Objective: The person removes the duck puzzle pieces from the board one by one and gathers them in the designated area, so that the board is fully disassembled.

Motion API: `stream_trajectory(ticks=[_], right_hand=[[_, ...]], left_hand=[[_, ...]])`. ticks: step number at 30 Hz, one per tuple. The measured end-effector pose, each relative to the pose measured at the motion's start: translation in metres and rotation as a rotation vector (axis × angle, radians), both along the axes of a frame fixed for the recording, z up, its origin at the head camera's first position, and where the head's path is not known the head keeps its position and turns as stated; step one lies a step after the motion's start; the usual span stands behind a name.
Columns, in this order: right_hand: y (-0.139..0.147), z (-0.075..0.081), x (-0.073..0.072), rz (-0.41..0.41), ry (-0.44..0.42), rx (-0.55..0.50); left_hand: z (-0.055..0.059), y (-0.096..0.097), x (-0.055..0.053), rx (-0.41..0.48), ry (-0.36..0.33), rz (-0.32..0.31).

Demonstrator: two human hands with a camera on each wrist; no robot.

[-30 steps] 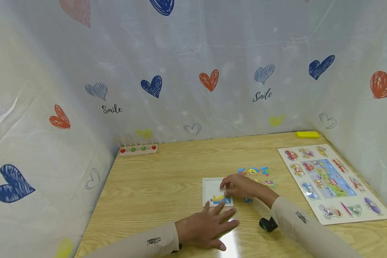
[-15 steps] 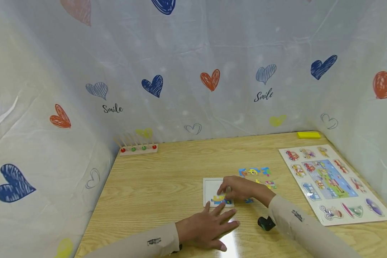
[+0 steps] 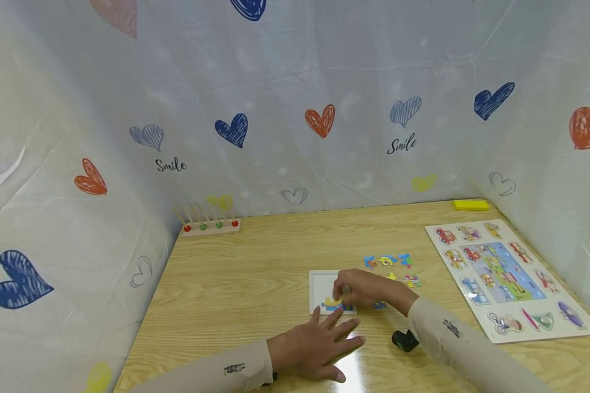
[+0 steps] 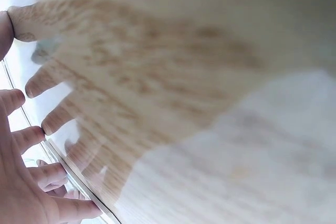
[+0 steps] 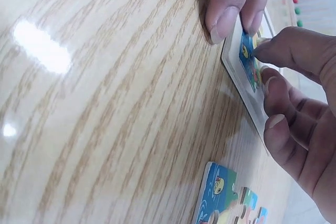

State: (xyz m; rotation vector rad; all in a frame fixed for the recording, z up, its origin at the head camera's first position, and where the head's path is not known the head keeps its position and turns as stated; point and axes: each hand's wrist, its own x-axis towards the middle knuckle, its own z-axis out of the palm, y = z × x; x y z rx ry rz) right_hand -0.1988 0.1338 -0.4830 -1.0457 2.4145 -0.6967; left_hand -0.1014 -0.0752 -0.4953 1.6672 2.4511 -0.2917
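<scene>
A small white puzzle frame [image 3: 319, 283] lies on the wooden table [image 3: 246, 273], with a blue and yellow picture along its near side. My right hand [image 3: 341, 295] reaches over the frame. Its curled fingertips [image 5: 262, 51] pinch a yellow and blue puzzle piece [image 3: 332, 301] at the frame's near edge. My left hand [image 3: 336, 330] lies flat on the table just in front of the frame, fingers spread. Two of its fingertips [image 5: 231, 14] touch the frame's rim [image 5: 233, 69]. In the left wrist view only my left hand's fingers [image 4: 31, 140] and blurred tabletop show.
Several loose puzzle pieces [image 3: 388, 262] lie right of the frame, one [image 5: 220, 192] close to my right hand. A large vehicle puzzle board [image 3: 503, 273] fills the right side, with a yellow block [image 3: 469, 205] behind it. A wooden peg rack [image 3: 210, 226] stands back left. Heart-print curtains enclose the table.
My right hand has drawn slightly nearer and lower over the frame, bringing its fingertips onto the piece at the near edge. The left hand has stayed put.
</scene>
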Motion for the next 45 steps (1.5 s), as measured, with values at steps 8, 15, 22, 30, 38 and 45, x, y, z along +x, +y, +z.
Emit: stream_trajectory(ticks=[8,15,22,30,38,45], right_hand=[[-0.0018,-0.0009,-0.0008,-0.009,0.007,0.011],[-0.0024,-0.0026,-0.0002,0.007,-0.001,-0.010],[-0.0041,-0.0019,0.0017,-0.009,-0.001,0.006],[0.0003,-0.0025,0.0011,-0.036,0.019,0.019],[0.0026,-0.0044,-0.0004,-0.017,0.017,-0.003],[0.0005,-0.0056,0.0002,-0.009,0.011,-0.004]], left_hand=[[-0.0005,0.0001,-0.0003,0.011,-0.001,-0.006],[0.0001,0.0004,0.0008,0.004,-0.015,0.012],[-0.0013,0.0007,0.0012,0.010,0.019,0.009],[-0.0004,0.0002,0.0005,0.013,0.004,0.013],[-0.0027,0.0006,-0.0003,0.005,0.009,0.009],[-0.0056,0.0012,-0.0005,-0.001,0.031,0.007]])
